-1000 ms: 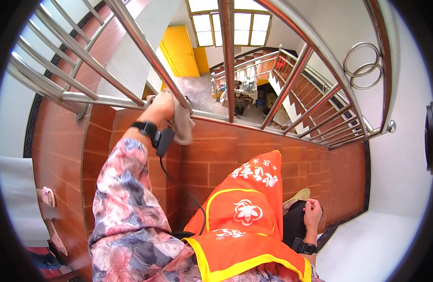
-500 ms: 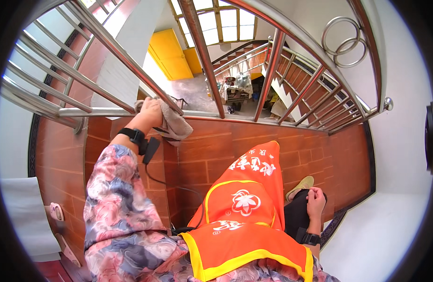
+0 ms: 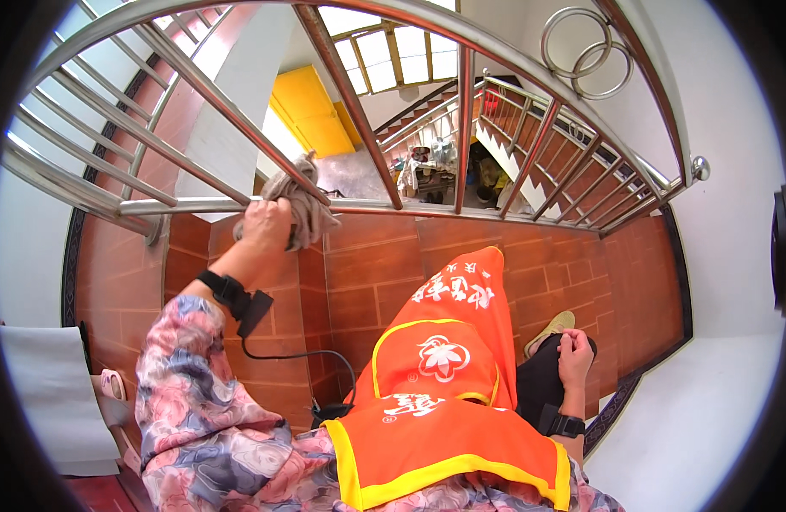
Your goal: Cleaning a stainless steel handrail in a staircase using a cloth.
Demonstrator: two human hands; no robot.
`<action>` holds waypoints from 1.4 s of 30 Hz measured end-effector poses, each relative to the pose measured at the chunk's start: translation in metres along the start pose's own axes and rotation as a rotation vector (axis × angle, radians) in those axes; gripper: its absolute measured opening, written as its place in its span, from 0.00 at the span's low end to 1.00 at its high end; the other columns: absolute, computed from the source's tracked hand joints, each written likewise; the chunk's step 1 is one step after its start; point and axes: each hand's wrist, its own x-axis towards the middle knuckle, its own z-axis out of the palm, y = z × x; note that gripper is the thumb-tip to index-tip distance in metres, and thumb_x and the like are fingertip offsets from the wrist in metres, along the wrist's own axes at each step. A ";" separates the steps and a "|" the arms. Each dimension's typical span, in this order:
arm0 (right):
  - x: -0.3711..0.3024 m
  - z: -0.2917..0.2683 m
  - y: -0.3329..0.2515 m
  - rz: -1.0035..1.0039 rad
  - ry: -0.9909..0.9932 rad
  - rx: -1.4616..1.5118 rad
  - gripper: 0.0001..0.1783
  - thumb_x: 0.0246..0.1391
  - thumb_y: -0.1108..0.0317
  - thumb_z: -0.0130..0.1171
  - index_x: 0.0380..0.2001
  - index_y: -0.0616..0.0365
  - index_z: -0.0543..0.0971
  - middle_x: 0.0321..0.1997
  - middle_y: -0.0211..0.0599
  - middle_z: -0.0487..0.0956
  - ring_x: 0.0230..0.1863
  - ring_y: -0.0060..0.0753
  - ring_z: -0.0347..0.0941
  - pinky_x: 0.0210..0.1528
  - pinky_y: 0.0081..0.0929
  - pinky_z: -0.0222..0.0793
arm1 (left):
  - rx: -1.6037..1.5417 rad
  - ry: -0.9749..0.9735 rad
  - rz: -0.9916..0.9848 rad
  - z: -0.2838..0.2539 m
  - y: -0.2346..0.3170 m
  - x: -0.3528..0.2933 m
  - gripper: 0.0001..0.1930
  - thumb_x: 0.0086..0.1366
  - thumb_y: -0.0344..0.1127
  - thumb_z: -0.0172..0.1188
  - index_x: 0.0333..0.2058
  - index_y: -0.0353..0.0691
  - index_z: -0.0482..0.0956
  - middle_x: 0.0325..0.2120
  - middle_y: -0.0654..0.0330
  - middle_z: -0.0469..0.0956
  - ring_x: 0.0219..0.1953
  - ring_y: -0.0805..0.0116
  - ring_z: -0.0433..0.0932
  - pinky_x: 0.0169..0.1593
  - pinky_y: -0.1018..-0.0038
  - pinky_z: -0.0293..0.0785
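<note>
My left hand [image 3: 267,224] is closed around a grey-beige cleaning cloth [image 3: 302,218], bunched against the stainless steel railing [image 3: 214,205]. The cloth wraps the foot of an upright bar where it meets the low horizontal rail, and one end pokes up behind the bar. My right hand [image 3: 574,357] rests by my right knee, over the dark trousers. Its fingers are curled in, and I cannot make out anything between them. A black strap with a small box [image 3: 239,300] sits on my left wrist, its cable running toward my waist.
Reddish-brown tiles [image 3: 384,273] cover the floor, with a step edge below the cloth. Beyond the railing lies a lower level with a yellow cabinet [image 3: 312,111] and a cluttered table. An orange apron [image 3: 444,367] hangs over my lap. White wall [image 3: 734,256] stands at right.
My left hand has turned and shifted slightly down and left, bunching the cloth higher around the bar. My view has shifted a little; the right hand stays by the knee.
</note>
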 end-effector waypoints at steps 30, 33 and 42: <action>0.021 0.002 0.005 -0.284 -0.041 -0.288 0.08 0.53 0.67 0.51 0.33 0.58 0.76 0.27 0.36 0.78 0.30 0.31 0.74 0.36 0.26 0.70 | -0.353 0.461 0.132 0.065 0.135 0.092 0.14 0.55 0.34 0.44 0.40 0.40 0.70 0.39 0.58 0.69 0.47 0.63 0.64 0.49 0.63 0.56; 0.024 0.001 0.012 -0.247 -0.100 -0.200 0.08 0.53 0.68 0.51 0.34 0.59 0.76 0.27 0.35 0.78 0.29 0.29 0.74 0.35 0.24 0.70 | -0.260 0.504 0.102 0.060 0.116 0.059 0.12 0.54 0.35 0.47 0.36 0.40 0.73 0.37 0.59 0.71 0.45 0.65 0.67 0.48 0.69 0.61; 0.017 0.004 0.031 -0.041 -0.111 0.075 0.05 0.55 0.71 0.49 0.32 0.60 0.72 0.19 0.25 0.70 0.16 0.12 0.63 0.13 0.11 0.59 | -0.791 0.374 -0.505 0.022 0.024 -0.065 0.12 0.46 0.29 0.54 0.33 0.39 0.74 0.34 0.52 0.72 0.41 0.54 0.69 0.45 0.64 0.66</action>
